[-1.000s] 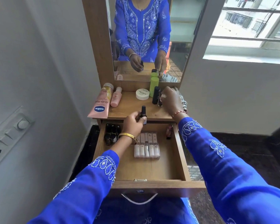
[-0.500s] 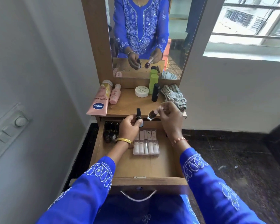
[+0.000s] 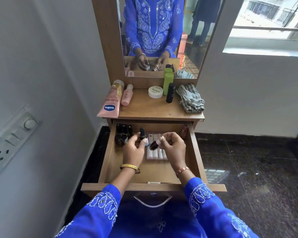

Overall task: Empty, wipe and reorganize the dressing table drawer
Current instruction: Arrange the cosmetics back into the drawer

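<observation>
- The open wooden drawer is the landmark: both hands are over it, the left hand toward its left side, the right hand toward its middle.
- The left hand's grip is curled round an upright black-capped nail polish bottle; the right hand pinches a dark red nail polish bottle by its pale cap, tilted, just beside the first bottle.
- Under the hands a flat clear case of pale tubes lies on the drawer floor, partly hidden by the right hand.
- In the drawer's back left corner a cluster of small dark bottles stands; a reddish bottle sits at its back right corner.
- On the surface behind the drawer: a glossy pink Vaseline tube, a small pink bottle, a round white jar, a green cylinder, a black cylinder and a folded striped cloth.
- A mirror rises behind the surface.
- Half a second ago both hands were at the drawer's back edge; now they are lower, over the case, and the two bottles are closer together.
</observation>
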Demonstrator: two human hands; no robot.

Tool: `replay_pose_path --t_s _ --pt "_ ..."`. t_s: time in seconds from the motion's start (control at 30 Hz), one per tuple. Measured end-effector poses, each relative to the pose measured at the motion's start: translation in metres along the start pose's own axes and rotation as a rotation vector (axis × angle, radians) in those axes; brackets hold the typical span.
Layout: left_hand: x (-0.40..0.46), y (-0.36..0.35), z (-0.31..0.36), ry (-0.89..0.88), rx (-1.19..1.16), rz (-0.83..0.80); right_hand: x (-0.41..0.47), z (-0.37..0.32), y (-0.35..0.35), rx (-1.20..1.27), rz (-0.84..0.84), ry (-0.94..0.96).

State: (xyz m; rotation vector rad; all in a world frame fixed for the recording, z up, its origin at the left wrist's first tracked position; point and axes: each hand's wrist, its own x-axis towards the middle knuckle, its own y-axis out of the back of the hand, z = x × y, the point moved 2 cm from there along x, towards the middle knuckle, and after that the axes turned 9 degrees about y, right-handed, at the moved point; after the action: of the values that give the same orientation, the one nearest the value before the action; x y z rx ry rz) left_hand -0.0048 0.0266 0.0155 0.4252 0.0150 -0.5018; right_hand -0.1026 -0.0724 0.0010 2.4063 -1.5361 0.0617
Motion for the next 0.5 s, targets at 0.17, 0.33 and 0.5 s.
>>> replay_pose_path --t_s 0.17,0.33,0.5 --pt "0.011 0.03 -0.01 0.012 -0.066 0.152 0.008 -0.003 -0.012 -0.049 -0.055 0.004" --pt "0.013 0.058 -0.018 0.029 -0.116 0.262 0.024 -0.015 -0.031 -0.109 -0.132 0.017" --pt "0.016 0.057 -0.021 0.067 -0.121 0.242 0.04 -0.017 -0.062 -0.249 -0.285 0.034"
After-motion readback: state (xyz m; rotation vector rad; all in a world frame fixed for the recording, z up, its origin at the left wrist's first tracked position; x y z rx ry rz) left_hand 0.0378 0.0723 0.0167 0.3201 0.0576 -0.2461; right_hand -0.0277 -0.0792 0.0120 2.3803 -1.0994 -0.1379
